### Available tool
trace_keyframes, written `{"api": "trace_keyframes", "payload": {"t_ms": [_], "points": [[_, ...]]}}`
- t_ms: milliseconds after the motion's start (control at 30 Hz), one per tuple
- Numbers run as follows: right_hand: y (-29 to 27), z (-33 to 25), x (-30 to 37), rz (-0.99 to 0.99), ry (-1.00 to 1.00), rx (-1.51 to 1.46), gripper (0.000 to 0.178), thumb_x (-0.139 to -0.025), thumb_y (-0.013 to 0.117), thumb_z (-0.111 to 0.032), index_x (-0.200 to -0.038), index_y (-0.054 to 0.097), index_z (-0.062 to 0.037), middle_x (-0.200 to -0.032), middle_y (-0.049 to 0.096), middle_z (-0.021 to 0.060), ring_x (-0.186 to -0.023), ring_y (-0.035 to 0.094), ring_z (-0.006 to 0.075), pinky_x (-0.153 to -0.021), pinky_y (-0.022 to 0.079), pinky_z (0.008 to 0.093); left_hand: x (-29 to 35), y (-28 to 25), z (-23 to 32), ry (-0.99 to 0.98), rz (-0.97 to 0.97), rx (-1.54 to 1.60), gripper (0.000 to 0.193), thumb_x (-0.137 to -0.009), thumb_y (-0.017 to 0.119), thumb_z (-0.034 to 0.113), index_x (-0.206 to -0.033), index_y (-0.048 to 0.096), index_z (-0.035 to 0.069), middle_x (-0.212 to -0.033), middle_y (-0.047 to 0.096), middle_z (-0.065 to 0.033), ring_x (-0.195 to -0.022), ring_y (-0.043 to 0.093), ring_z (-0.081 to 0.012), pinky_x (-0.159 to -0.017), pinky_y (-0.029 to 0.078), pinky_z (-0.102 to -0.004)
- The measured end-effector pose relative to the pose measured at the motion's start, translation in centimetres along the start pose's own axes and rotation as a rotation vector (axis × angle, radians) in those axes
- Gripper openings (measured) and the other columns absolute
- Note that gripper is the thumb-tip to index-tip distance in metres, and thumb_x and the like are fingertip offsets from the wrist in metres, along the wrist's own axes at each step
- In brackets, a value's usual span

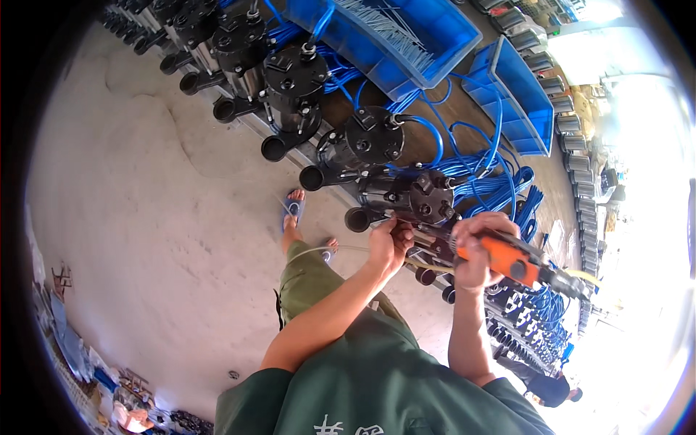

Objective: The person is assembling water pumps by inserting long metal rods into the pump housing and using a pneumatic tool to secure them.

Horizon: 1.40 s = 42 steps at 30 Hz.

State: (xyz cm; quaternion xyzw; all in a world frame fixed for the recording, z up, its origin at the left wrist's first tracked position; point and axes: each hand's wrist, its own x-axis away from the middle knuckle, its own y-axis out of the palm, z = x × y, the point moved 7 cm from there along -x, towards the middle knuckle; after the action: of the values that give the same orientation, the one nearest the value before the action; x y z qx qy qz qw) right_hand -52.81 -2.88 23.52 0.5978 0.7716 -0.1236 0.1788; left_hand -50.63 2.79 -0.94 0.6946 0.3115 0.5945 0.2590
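My right hand (478, 250) is wrapped round an orange and black power driver (507, 259). The driver lies almost level, with its narrow front end pointing left toward a black pump (409, 197). At the lower side of that pump my left hand (391, 245) is closed, fingers pinched near the driver's tip; what they hold is hidden. The pump lies tilted at the bench edge, its round outlet toward me and a blue cable running from its top. Another black pump (362, 141) rests just beyond it.
Several more black pumps (293, 90) line the bench edge. Coiled blue cables (493, 185) lie behind them. One blue crate (377, 61) holds pale strips, and a second blue crate (507, 105) stands beside it. A thin hose (431, 267) passes below my hands. Another person (547, 388) is at lower right.
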Motion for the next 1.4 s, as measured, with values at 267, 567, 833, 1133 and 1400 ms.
{"api": "trace_keyframes", "payload": {"t_ms": [267,567,833,1133,1400], "points": [[-0.4,1.6,0.3,-0.095,0.147,0.079,0.033,-0.076,0.054,0.001,-0.109,0.053,0.0034,-0.09,0.062,0.0166,-0.066,0.059,0.0171,-0.064,0.054,0.0322,0.6,-2.1,2.3,0.024,0.025,-0.574,0.023,-0.1,0.055,0.018,-0.108,0.056,-0.003,-0.087,0.066,-0.0137,-0.07,0.062,-0.0195,-0.064,0.053,-0.0354],[-4.3,-0.2,-6.0,0.184,-0.053,0.06,0.023,-0.074,0.062,0.005,-0.096,0.063,0.0001,-0.086,0.066,0.0054,-0.075,0.063,0.0125,-0.07,0.052,0.0264,5.8,8.1,6.8,1.341,-0.151,-1.763,0.112,-0.067,0.093,0.032,-0.148,0.026,-0.007,-0.134,0.052,-0.03,-0.122,0.055,-0.0437,-0.107,0.044,-0.0492],[-4.0,1.6,-7.0,0.081,-0.041,0.205,0.013,-0.068,0.059,0.002,-0.08,0.063,0.0004,-0.072,0.065,0.0036,-0.067,0.063,0.0131,-0.064,0.051,0.0274,2.9,7.0,7.4,1.108,-0.048,-1.82,0.104,-0.064,0.091,0.022,-0.148,0.033,0.001,-0.117,0.068,-0.0226,-0.106,0.068,-0.0401,-0.093,0.054,-0.0464],[-0.7,-2.9,-4.0,0.0,-0.002,0.043,0.033,-0.078,0.057,0.007,-0.11,0.063,0.0025,-0.09,0.069,0.0089,-0.077,0.066,0.0138,-0.071,0.054,0.0271,4.0,6.8,8.4,1.172,-0.116,-1.788,0.104,-0.064,0.088,0.017,-0.149,0.03,-0.001,-0.093,0.075,-0.0078,-0.087,0.074,-0.0259,-0.081,0.058,-0.0359],[5.8,1.8,-3.7,-0.211,0.095,-0.007,0.033,-0.075,0.05,0.009,-0.106,0.054,0.0005,-0.086,0.059,0.0112,-0.068,0.058,0.016,-0.062,0.05,0.0283,3.1,6.4,8.5,1.019,-0.137,-1.758,0.109,-0.06,0.093,0.023,-0.147,0.032,-0.003,-0.137,0.053,-0.0262,-0.117,0.061,-0.0407,-0.096,0.053,-0.0439]]}}
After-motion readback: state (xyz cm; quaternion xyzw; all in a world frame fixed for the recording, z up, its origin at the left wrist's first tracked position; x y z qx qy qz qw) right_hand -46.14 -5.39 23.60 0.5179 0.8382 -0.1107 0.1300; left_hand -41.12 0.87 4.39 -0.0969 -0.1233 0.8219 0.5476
